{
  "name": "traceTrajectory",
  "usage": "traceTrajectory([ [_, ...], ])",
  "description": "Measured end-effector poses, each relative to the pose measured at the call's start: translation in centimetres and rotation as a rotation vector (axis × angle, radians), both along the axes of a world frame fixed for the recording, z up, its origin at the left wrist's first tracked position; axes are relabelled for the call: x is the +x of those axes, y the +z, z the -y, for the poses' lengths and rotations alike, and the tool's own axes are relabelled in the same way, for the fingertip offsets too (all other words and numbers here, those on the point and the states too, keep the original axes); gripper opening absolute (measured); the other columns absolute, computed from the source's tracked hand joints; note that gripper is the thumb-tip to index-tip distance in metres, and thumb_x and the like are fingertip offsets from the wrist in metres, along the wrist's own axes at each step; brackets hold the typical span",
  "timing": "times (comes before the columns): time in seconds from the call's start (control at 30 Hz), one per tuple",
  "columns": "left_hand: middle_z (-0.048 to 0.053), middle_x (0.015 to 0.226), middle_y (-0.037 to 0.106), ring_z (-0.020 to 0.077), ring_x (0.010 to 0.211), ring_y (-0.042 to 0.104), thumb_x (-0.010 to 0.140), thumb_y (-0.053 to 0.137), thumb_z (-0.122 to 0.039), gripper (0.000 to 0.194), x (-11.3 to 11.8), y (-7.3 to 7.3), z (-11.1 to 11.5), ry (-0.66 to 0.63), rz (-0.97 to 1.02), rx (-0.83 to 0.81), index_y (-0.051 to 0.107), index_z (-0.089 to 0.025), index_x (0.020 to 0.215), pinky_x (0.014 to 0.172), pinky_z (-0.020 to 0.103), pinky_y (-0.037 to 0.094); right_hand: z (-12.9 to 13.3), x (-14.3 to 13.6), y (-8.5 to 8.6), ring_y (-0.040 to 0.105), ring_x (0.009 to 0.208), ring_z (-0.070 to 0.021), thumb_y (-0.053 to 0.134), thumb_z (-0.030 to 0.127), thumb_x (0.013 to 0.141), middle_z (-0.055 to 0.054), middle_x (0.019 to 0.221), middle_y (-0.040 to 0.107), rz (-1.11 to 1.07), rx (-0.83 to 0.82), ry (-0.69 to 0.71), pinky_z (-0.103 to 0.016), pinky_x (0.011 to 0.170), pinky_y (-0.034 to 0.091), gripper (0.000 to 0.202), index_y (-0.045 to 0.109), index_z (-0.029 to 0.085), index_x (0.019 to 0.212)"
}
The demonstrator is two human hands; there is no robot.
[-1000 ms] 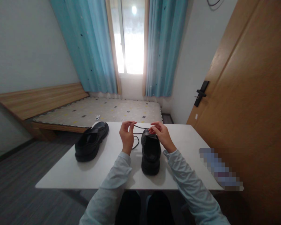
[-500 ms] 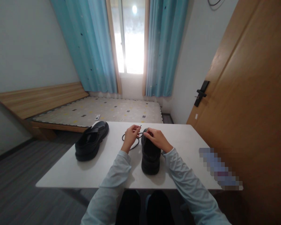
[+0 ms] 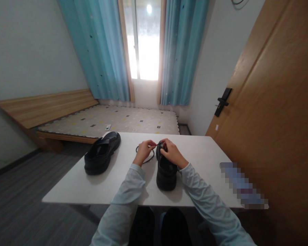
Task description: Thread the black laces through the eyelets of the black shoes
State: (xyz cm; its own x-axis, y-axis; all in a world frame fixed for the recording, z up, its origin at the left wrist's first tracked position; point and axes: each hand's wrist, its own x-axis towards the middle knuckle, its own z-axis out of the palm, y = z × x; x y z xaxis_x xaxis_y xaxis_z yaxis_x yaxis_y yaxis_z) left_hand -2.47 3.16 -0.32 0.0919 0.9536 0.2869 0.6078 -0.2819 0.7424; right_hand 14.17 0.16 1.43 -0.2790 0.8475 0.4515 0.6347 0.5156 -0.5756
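A black shoe (image 3: pixel 166 181) stands in front of me on the white table (image 3: pixel 133 188), heel toward me. My left hand (image 3: pixel 145 150) is closed in a pinch on a thin black shoelace (image 3: pixel 151 159), its fingertips at the left side of the shoe's front. The rest of the lace loops onto the table below and beside that hand. My right hand (image 3: pixel 171 152) bends over the front of the same shoe, thumb and fingers gripping its upper. The eyelets are too small to make out. Farther left, a second black shoe (image 3: pixel 100 159) sits apart from both hands.
A pixelated bluish item (image 3: pixel 242 188) lies along the table's right edge, near the wooden door (image 3: pixel 277 102). Beyond the table is a bed (image 3: pixel 125 118) with a small white device (image 3: pixel 107 127) on it. Blue curtains (image 3: pixel 178 51) flank the window.
My left hand has moved right, bringing the lace end from above the table to the shoe's side. My right fingers have shifted slightly on the shoe's front. The view has shifted slightly.
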Motion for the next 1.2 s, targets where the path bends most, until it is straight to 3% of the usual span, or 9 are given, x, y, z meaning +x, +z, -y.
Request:
traceTrajectory([
  [0.13, 0.004, 0.084, 0.074, 0.0177, 0.077, 0.067, 0.076, 0.064, -0.019, 0.011, -0.3, 0.1, 0.1, 0.002, -0.014, -0.011, 0.073, -0.019, 0.082, 0.077, 0.029, 0.05, -0.3, 0.2, 0.0, 0.054, 0.085, -0.0175, 0.055, 0.009, 0.072, -0.006, 0.089, 0.06, 0.014, 0.02, 0.029, -0.032, 0.081, 0.043, 0.015, 0.059, 0.015, 0.085],
  [0.3, 0.003, 0.083, 0.074, 0.0175, 0.075, 0.067, 0.075, 0.065, -0.018, 0.012, -0.3, 0.1, 0.2, -0.014, -0.033, 0.003, 0.074, -0.02, 0.082, 0.078, 0.029, 0.05, -0.5, 0.4, -0.2, 0.053, 0.076, -0.0146, 0.062, 0.012, 0.069, -0.005, 0.088, 0.057, -0.008, -0.034, -0.013, -0.03, 0.076, 0.045, 0.018, 0.062, 0.013, 0.087],
  [0.8, 0.003, 0.078, 0.074, 0.0161, 0.071, 0.066, 0.075, 0.067, -0.023, 0.01, 0.3, 0.7, 0.7, -0.04, -0.097, 0.008, 0.074, -0.02, 0.082, 0.071, 0.025, 0.048, -0.4, 0.5, -0.2, 0.054, 0.079, -0.0152, 0.063, 0.015, 0.074, -0.006, 0.087, 0.056, 0.055, -0.029, -0.016, -0.029, 0.079, 0.045, 0.013, 0.07, 0.01, 0.083],
  [0.9, 0.004, 0.079, 0.074, 0.0163, 0.073, 0.067, 0.075, 0.066, -0.024, 0.011, 0.4, 0.8, 0.8, -0.063, -0.095, -0.01, 0.074, -0.019, 0.082, 0.071, 0.024, 0.048, -0.5, 0.7, 0.0, 0.055, 0.081, -0.0154, 0.062, 0.018, 0.078, -0.007, 0.087, 0.059, 0.097, -0.03, -0.007, -0.028, 0.08, 0.044, 0.012, 0.071, 0.011, 0.081],
  [1.0, 0.004, 0.075, 0.073, 0.0173, 0.073, 0.067, 0.074, 0.068, -0.028, 0.015, 0.4, 0.7, 0.8, -0.026, -0.089, -0.012, 0.073, -0.019, 0.085, 0.071, 0.025, 0.047, -0.7, 0.9, 0.3, 0.058, 0.081, -0.015, 0.05, 0.024, 0.089, -0.008, 0.087, 0.062, 0.133, -0.047, 0.016, -0.027, 0.08, 0.044, 0.026, 0.071, 0.012, 0.077],
  [1.1, 0.003, 0.073, 0.073, 0.0176, 0.071, 0.067, 0.072, 0.07, -0.032, 0.017, 0.5, 0.4, 0.7, 0.026, -0.085, -0.015, 0.073, -0.019, 0.081, 0.07, 0.025, 0.046, -1.0, 1.1, 0.5, 0.06, 0.082, -0.0153, 0.041, 0.021, 0.093, -0.008, 0.085, 0.066, 0.159, -0.043, 0.008, -0.027, 0.081, 0.044, 0.034, 0.071, 0.012, 0.08],
  [1.2, 0.004, 0.076, 0.073, 0.0171, 0.072, 0.067, 0.076, 0.065, -0.036, 0.019, 0.7, 0.1, 0.5, 0.011, -0.069, -0.015, 0.073, -0.019, 0.078, 0.069, 0.025, 0.046, -1.1, 0.9, 0.4, 0.062, 0.086, -0.016, 0.05, 0.012, 0.087, -0.008, 0.091, 0.069, 0.15, -0.02, -0.032, -0.026, 0.083, 0.044, 0.022, 0.071, 0.015, 0.09],
])
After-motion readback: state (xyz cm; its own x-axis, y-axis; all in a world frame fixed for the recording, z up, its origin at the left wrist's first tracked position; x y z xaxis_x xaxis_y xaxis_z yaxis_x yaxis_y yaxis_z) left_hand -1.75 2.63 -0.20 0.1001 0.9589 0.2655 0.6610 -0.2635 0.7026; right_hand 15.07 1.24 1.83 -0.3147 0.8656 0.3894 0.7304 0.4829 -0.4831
